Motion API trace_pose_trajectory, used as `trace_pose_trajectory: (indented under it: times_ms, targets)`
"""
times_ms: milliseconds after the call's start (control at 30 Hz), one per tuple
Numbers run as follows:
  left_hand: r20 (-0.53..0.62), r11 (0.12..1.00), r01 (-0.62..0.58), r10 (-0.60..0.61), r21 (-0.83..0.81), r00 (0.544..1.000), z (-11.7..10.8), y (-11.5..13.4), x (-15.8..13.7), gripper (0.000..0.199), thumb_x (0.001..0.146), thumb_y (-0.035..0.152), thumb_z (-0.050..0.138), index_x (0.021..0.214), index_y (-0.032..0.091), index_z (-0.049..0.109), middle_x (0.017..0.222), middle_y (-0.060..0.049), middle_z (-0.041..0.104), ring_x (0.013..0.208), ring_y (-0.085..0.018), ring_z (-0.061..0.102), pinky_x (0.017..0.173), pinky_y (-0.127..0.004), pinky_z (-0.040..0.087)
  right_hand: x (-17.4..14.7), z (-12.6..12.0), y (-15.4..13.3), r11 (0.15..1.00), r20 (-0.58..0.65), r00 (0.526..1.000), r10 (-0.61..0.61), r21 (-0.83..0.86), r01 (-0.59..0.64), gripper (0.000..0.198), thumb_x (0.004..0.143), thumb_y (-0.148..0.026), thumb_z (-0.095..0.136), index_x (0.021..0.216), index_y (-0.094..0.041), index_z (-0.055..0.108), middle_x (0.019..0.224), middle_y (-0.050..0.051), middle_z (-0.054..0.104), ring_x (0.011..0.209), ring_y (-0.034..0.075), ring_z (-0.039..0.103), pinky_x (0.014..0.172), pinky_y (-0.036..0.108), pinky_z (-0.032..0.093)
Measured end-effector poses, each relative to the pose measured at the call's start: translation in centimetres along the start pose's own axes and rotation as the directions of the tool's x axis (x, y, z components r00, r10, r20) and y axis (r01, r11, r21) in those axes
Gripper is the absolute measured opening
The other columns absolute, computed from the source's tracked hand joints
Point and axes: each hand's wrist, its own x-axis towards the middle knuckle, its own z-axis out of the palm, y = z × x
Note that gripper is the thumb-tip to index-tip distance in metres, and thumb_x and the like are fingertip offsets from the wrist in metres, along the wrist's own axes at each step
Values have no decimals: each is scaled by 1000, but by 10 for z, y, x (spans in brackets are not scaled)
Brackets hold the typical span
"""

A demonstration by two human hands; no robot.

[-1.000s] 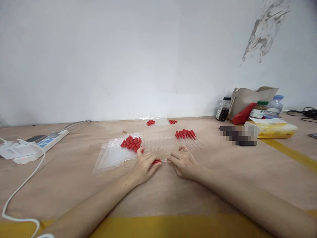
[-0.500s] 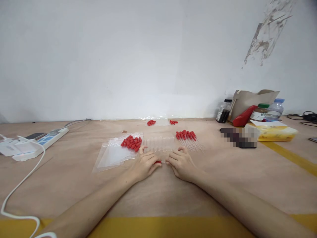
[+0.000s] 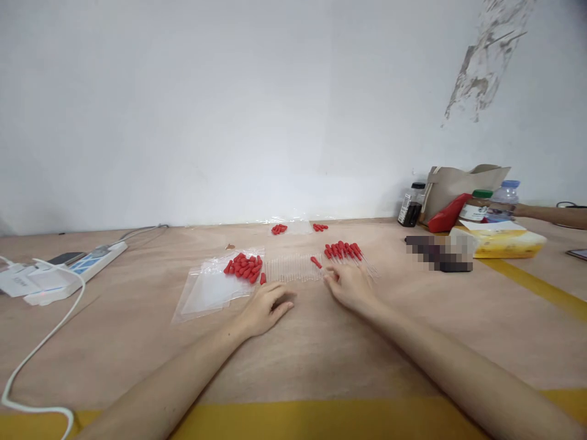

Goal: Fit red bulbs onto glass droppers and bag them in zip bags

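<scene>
My right hand [image 3: 352,286] pinches a glass dropper by its thin tube, with the red rubber bulb [image 3: 315,262] pointing up and left. Left of it, my left hand [image 3: 266,308] rests near the table, its thumb and fingers apart. A single red bulb [image 3: 263,278] shows just beyond its knuckles; I cannot tell whether it touches them. Between and beyond my hands lies a row of clear glass tubes [image 3: 293,267]. Several finished-looking droppers with red bulbs [image 3: 343,250] lie beyond my right hand. A pile of loose red bulbs [image 3: 243,267] sits on clear plastic bags [image 3: 202,296].
More red bulbs [image 3: 279,229] lie near the wall. A power strip [image 3: 76,272] with a white cable [image 3: 43,333] is at left. On the right stand a dark bottle [image 3: 411,205], a jar [image 3: 476,206] and a tissue pack [image 3: 509,241]. Another person's arm [image 3: 548,213] reaches in there.
My hands have moved apart. The dropper has left my left fingers and is carried away and to the right by my right hand. Another person's arm has come in at right.
</scene>
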Motion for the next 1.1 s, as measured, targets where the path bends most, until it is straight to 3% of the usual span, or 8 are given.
trace_pose_trajectory:
  times_ms: [67, 167, 467, 733, 867, 967, 1100]
  targets:
    - [41, 999, -16, 17, -38, 999, 0, 1, 1, 17, 86, 23, 45, 94, 20, 60, 95, -5, 62, 89, -17, 56, 78, -30, 44, 16, 3, 8, 988, -4, 989, 151, 25, -151, 19, 78, -27, 48, 92, -20, 59, 77, 3, 65, 78, 19, 56, 73, 31, 27]
    - [36, 999, -4, 6, -49, 999, -1, 1, 2, 18, 86, 23, 45, 96, 20, 60, 95, -5, 62, 90, -17, 57, 80, -31, 45, 38, 11, 14, 966, 2, 966, 257, 13, -257, 14, 77, -25, 47, 85, -20, 56, 76, 2, 65, 76, 18, 57, 73, 31, 26]
    - [43, 998, -13, 16, -56, 999, 0, -2, 1, 20, 87, 23, 45, 98, 22, 61, 98, -3, 63, 91, -16, 57, 82, -30, 45, 58, 35, 13, 938, 30, 943, 332, -114, -327, 19, 79, -28, 43, 79, -19, 59, 73, 6, 65, 74, 21, 58, 74, 36, 24]
    - [53, 999, -13, 16, -47, 998, 1, -3, 1, 19, 86, 22, 46, 99, 21, 60, 99, -3, 62, 90, -15, 57, 81, -29, 44, 55, 31, 6, 948, 13, 956, 294, -129, -290, 27, 80, -34, 41, 75, -18, 62, 72, 7, 65, 71, 21, 58, 75, 37, 24]
    - [-132, 978, 139, -118, 155, 984, -4, -10, 1, 15, 83, 25, 48, 85, 19, 61, 85, -5, 61, 82, -18, 54, 74, -31, 42, 54, 29, -1, 939, 70, 952, 297, -204, -277, 23, 76, -27, 43, 72, -16, 63, 73, 10, 65, 71, 22, 59, 74, 38, 24]
    - [-296, 854, 325, -213, 406, 931, -13, -23, 1, 15, 80, 30, 51, 79, 19, 61, 80, -5, 58, 81, -22, 51, 74, -36, 38, 54, 28, -3, 928, 107, 941, 321, -232, -290, 23, 75, -26, 44, 73, -15, 63, 74, 11, 65, 72, 24, 59, 73, 39, 25]
    - [-340, 730, 462, -324, 504, 883, -18, -36, 2, 22, 77, 39, 53, 72, 20, 63, 78, -5, 57, 83, -24, 50, 75, -38, 34, 57, 30, -4, 922, 149, 929, 338, -252, -295, 23, 75, -24, 44, 75, -14, 64, 76, 13, 66, 74, 25, 59, 74, 39, 24]
